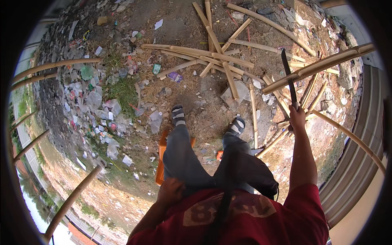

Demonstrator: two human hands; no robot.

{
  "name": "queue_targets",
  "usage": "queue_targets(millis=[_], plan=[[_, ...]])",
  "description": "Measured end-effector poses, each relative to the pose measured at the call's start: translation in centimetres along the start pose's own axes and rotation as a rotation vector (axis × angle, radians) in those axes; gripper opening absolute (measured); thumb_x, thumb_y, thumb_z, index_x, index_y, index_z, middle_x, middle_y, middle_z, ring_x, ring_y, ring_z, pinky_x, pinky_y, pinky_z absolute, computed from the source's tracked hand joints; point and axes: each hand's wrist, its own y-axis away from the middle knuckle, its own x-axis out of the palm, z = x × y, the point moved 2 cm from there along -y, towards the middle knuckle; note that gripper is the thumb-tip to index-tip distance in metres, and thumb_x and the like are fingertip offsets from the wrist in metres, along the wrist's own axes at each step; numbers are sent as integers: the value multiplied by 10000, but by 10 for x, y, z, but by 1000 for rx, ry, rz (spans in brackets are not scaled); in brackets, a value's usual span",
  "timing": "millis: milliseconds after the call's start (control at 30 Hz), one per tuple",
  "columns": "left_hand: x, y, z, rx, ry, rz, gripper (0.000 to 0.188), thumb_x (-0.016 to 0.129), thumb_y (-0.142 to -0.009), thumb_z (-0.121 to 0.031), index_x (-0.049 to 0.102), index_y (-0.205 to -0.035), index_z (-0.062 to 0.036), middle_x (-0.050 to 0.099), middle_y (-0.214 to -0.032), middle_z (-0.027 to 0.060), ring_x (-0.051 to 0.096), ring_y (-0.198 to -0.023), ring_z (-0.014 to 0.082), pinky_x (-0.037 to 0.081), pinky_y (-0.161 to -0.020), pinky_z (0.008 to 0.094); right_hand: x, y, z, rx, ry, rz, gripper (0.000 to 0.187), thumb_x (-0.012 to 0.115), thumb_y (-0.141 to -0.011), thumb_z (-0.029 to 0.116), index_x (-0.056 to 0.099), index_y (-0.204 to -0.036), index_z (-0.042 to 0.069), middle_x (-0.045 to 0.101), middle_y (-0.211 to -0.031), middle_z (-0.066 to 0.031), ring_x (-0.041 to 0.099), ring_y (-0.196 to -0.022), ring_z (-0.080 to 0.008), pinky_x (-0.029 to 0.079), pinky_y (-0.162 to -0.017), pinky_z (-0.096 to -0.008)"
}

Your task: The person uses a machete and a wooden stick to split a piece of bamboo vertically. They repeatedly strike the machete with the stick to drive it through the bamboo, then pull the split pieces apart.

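My right hand is wrapped round the handle of a machete, held out to the right with its long dark blade pointing away from me. The blade crosses a split bamboo pole that slants up to the right; whether the two touch I cannot tell. My left hand lies by my left thigh with curled fingers, and what they hold, if anything, is hidden. Several split bamboo pieces lie crossed on the ground ahead of my feet.
Under my left leg is an orange plastic crate. Plastic litter covers the ground at left. Wooden posts stand along the left side, and a corrugated metal sheet rises at right. A thin bent pole runs near my right arm.
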Motion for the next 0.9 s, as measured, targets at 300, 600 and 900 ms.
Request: queue_targets(millis=[300,600,900], plan=[[-101,-15,86,-46,-91,646,174,731,-820,-252,719,-891,-93,645,-863,131,652,-853,339,533,-759,450,52,99,54,98,-61,-69,378,677,-875,332,649,-1008,-21,624,-740,-109,604,-664,-216,473,-639,-393],[2,-92,353,-667,483,-192,351,609,-989,-327,677,-1118,-8,721,-990,94,686,-862,230,530,-785,375,124,94,59,94,-225,-55,176,647,-960,237,611,-986,66,490,-640,38,456,-494,-59,361,-455,-262],[259,-143,551,-1169,622,-70,299,628,-968,-262,671,-1132,-16,704,-1037,104,670,-863,225,522,-778,359,178,60,27,-75,-268,-107,251,663,-978,265,615,-1054,30,505,-675,39,435,-502,-33,352,-457,-216]])
